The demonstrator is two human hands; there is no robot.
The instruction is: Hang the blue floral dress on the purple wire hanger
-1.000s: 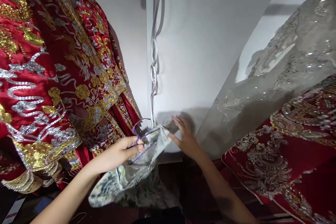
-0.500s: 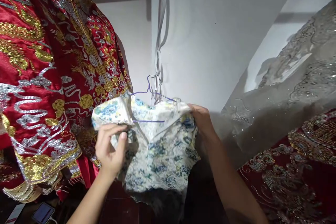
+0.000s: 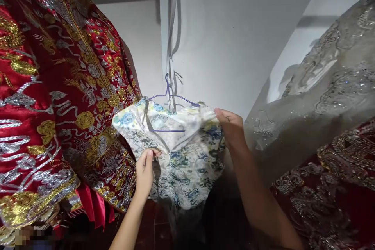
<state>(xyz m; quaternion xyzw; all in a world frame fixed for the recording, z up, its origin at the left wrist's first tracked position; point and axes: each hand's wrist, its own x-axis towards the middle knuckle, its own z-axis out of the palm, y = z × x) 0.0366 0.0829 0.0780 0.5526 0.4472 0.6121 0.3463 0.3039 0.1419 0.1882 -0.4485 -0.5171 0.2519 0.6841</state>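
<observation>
While right hand (image 3: 233,127) pinches floral garment (image 3: 187,172) by shoulder edge, left hand (image 3: 145,170) pinches front, lower down; its middle between them.

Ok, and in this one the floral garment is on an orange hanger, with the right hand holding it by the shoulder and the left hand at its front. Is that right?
Not quite: the hanger is purple, not orange, as the head view shows. The floral garment is on it, with the right hand holding it by the shoulder and the left hand at its front.
</observation>
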